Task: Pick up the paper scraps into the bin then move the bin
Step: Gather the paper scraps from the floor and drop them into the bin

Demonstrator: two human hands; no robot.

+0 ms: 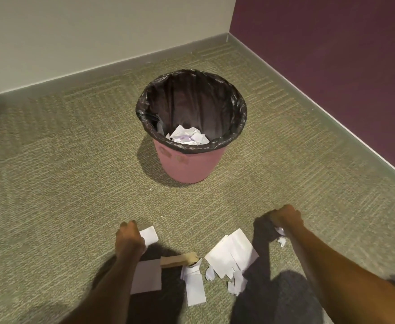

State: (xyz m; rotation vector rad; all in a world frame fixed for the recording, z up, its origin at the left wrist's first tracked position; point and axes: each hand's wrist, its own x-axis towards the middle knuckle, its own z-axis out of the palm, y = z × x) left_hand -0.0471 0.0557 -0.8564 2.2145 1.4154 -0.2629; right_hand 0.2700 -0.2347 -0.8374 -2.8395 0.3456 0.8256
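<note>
Carpet (63,160), olive weave, runs into a corner where a pale wall (75,31) meets a purple wall (332,54).

Nearest you: loose paper scraps (231,256) lie on the floor between your forearms. One flat sheet sits by the left wrist, a folded strip and torn bits in the middle, a fanned cluster toward the right. A tan cardboard piece (179,259) lies among them, touching the folded strip.

Your left hand (128,237) is curled closed, clamped on one white slip (149,235) that sticks out past the knuckles. Your right hand (285,218) is fisted on a crumpled wad (280,231); small shreds hang or lie just below it, and you cannot tell which.

Farther out: the bin (187,164), pink with a black liner (145,108) folded over the rim, stands upright, well apart from the scraps. Some paper is already at its bottom.

Judgement: mid-collection, with much still on the floor.

Risks:
- Shreds under the right fist may drop on the carry, since the grip looks partial.
- The left slip is held by one edge and could slide free.
- A toss from here may fall short, or catch the liner.
- Tiny bits are easily missed against the weave.
</note>
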